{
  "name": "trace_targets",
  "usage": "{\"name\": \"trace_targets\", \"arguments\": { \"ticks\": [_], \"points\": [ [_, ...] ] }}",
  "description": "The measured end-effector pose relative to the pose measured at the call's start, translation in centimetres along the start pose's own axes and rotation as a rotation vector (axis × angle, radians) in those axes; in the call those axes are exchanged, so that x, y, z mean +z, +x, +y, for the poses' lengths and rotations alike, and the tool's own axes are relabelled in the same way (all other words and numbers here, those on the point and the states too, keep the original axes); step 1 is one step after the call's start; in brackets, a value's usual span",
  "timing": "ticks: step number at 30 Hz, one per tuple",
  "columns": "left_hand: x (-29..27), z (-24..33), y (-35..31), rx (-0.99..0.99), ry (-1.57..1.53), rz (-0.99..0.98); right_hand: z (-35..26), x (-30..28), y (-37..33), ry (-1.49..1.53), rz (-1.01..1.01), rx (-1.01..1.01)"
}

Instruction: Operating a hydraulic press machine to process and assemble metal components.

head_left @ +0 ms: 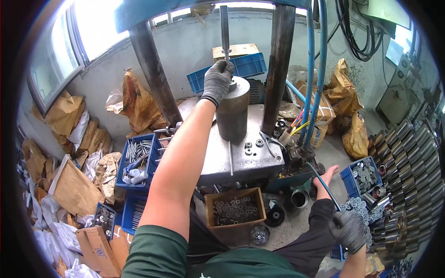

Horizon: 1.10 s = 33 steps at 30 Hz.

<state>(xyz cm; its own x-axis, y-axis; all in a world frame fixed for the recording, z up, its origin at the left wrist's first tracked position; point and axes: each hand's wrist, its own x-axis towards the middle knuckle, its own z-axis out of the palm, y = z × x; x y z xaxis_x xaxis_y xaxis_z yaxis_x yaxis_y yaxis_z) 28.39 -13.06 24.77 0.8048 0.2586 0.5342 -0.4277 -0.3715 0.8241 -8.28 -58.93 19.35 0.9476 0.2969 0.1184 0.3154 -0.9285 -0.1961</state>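
My left hand (218,79), in a grey knit glove, is stretched forward and closed around the lower end of an upright steel rod (225,30) that stands on top of a thick grey metal cylinder (232,113). The cylinder sits upright on the steel bed (241,157) of a press. My right hand (348,230), also gloved, hangs low at the right, fingers curled, next to a heap of small metal rings (359,206). I cannot tell if it holds one.
Two dark press columns (153,69) (277,65) flank the cylinder. Blue hoses (315,69) drop at the right. A cardboard box of washers (235,209) sits below the bed. Blue crates of rods (138,157) stand left, stacked shiny sleeves (410,171) right, brown bags behind.
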Motion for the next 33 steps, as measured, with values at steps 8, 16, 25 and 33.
{"name": "trace_targets", "arguments": {
  "ticks": [8, 16, 25, 33],
  "points": [
    [0.0, 0.0, -0.1, 0.017, 0.01, 0.027, 0.1, 0.3, -0.1, 0.034, 0.012, 0.098],
    [-0.1, -0.3, 0.0, 0.091, 0.036, 0.082, -0.4, 0.1, -0.1, 0.075, 0.044, 0.133],
    [-0.6, 0.6, -0.3, -0.021, 0.052, 0.014, -0.4, 0.1, 0.1, 0.081, 0.08, 0.108],
    [-0.8, -0.4, 0.5, -0.016, 0.061, -0.043, -0.1, -2.1, 2.6, 0.076, -0.025, 0.088]
  ]
}}
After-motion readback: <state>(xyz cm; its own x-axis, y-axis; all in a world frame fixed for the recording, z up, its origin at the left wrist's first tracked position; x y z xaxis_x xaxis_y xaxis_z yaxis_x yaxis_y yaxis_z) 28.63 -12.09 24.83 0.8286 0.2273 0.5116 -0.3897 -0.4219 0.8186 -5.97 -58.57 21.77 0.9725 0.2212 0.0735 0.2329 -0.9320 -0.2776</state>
